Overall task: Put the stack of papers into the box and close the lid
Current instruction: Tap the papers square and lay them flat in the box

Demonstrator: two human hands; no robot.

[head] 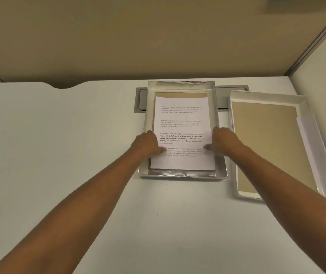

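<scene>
A white stack of papers (181, 123) with printed text lies inside the shallow silver-edged box (220, 135) at the middle of the table. My left hand (148, 144) grips the stack's left edge, thumb on top of the page. Its right edge is held the same way by my right hand (222, 142). The box lid (265, 143) lies upside down to the right of the box, brown inside with white walls.
A white table (69, 155) carries everything. A grey cable hatch (141, 99) sits behind the box, partly under it. A beige partition wall (138, 40) rises at the table's far edge, and a white wall stands at the right.
</scene>
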